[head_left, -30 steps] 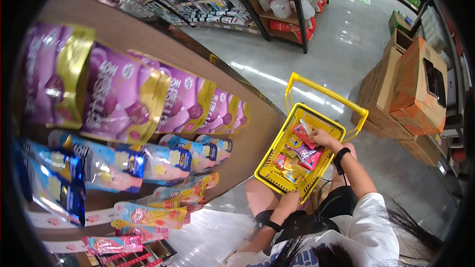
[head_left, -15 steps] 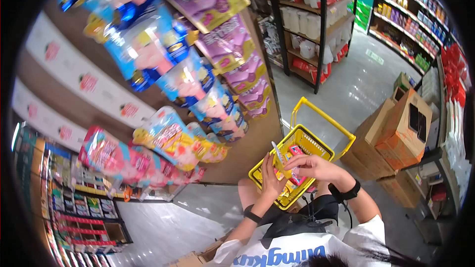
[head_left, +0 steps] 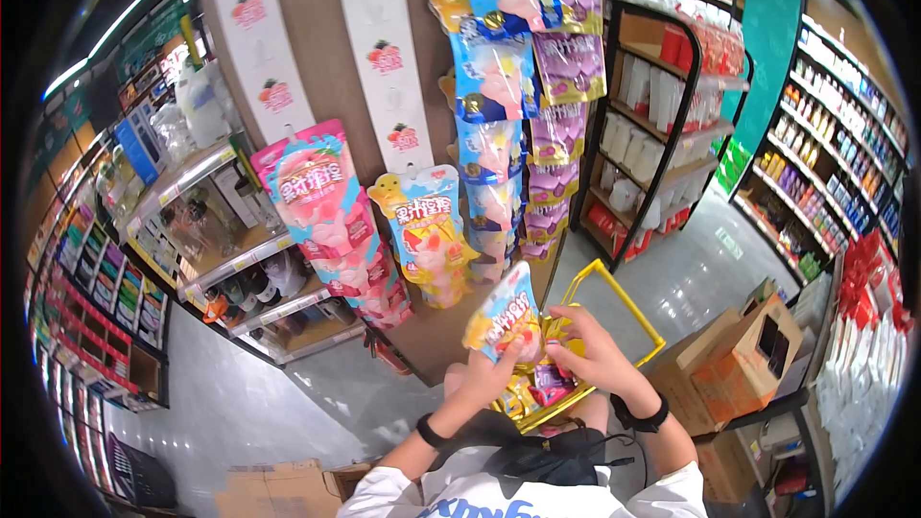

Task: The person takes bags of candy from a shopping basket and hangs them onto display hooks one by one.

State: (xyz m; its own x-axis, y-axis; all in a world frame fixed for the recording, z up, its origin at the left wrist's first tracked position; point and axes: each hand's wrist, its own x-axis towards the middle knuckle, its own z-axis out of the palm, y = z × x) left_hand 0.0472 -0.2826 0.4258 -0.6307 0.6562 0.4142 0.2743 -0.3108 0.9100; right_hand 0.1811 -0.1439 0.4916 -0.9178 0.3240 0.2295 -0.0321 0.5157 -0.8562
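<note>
My left hand (head_left: 487, 376) grips the lower part of a blue-and-yellow gummy candy pouch (head_left: 506, 315), thumb on its printed front. The pouch is tilted, with its front toward me. My right hand (head_left: 593, 353) is just right of the pouch, with thumb and fingers curved apart. Below both hands, a yellow shopping basket (head_left: 549, 414) rests by my legs, holding yellow packets (head_left: 519, 395) and a pink packet (head_left: 550, 382). The hands and pouch hide part of the basket.
Before me, a brown display panel (head_left: 422, 331) carries hanging pink pouches (head_left: 321, 192), yellow-blue pouches (head_left: 429, 221), blue pouches (head_left: 494, 77) and purple pouches (head_left: 568, 67). Shelving (head_left: 662, 125) stands behind it. Cardboard boxes (head_left: 729, 364) are at right, and flattened cardboard (head_left: 273, 489) lies at lower left.
The view has swung left and levelled, so the panel now looks upright. My left hand has turned the pouch from edge-on to front-facing; my right hand now sits slightly apart from its edge.
</note>
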